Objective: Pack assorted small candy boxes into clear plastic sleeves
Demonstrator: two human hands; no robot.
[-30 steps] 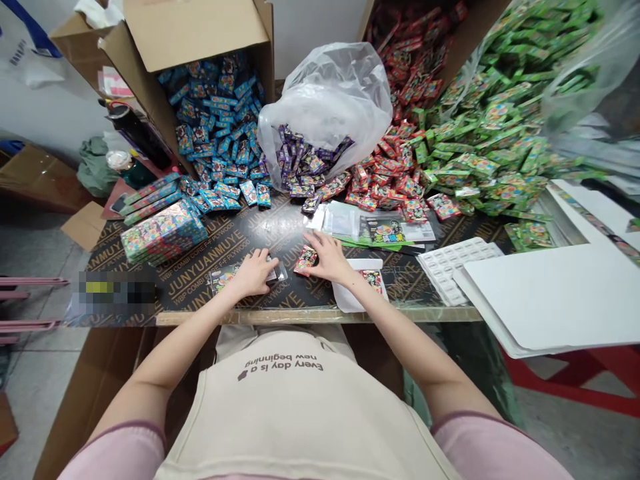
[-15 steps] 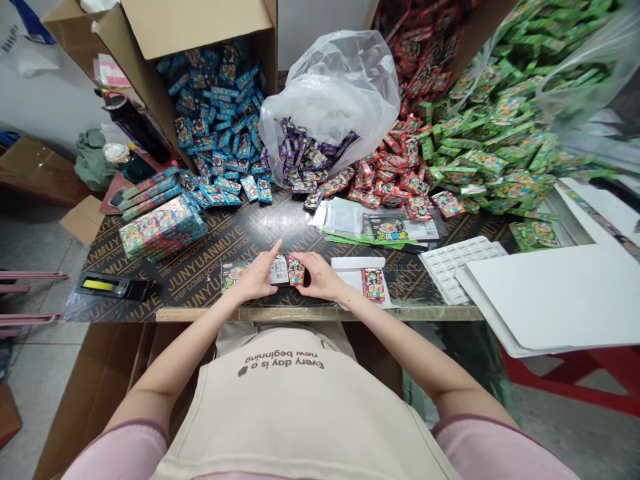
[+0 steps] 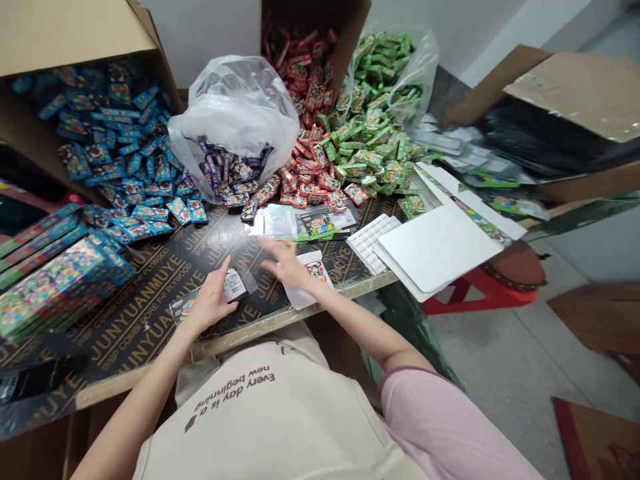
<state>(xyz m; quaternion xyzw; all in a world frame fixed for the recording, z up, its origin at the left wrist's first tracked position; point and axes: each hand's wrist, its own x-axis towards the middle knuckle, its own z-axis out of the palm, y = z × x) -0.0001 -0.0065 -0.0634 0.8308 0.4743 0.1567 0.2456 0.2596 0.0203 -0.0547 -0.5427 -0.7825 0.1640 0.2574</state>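
My left hand rests with its fingers apart on a black printed bag that has a white barcode label and a clear end. Raised over the table, my right hand is spread, slightly blurred and holds nothing. Beside it, partly behind the wrist, a red packet lies on a white card. Farther back are flat printed bags in a stack. No red packet shows beside my left hand; the black bag's far-left part is partly covered by that hand.
Piles of blue packets, purple packets, red packets and green packets line the back. Stacked boxes stand left. White cards and a sticker sheet overhang or lie near the right front edge.
The view has turned right. My right hand has left the red packet near my left hand and opened; that packet is no longer visible there. My left hand stays by the black bag.
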